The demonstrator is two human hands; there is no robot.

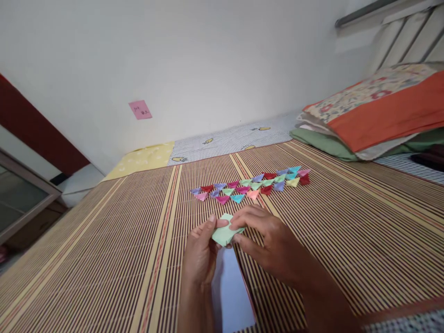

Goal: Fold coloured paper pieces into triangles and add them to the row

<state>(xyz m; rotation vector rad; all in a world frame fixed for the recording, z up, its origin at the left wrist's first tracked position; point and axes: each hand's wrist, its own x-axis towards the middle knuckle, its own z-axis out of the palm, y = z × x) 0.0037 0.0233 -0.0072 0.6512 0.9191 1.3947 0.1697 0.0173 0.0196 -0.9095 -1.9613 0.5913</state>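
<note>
A pale green piece of folded paper (222, 235) is held up between my two hands. My left hand (201, 249) pinches its left side, thumb on top. From the right, my right hand (265, 236) grips the paper's other edge between thumb and fingers. Under my hands lies a light blue-white rectangular sheet or pad (233, 291), partly covered by my left wrist. Just beyond, several small folded paper triangles (237, 198) in pink, red, blue, green and yellow lie in slanting rows.
Everything rests on a striped bamboo mat (114, 231). Folded bedding (385, 111) with an orange band is stacked at the back right, near a dark object (430, 157). A pink note (140, 109) is stuck on the white wall (215, 60). Checked cloth (225, 138) borders the mat.
</note>
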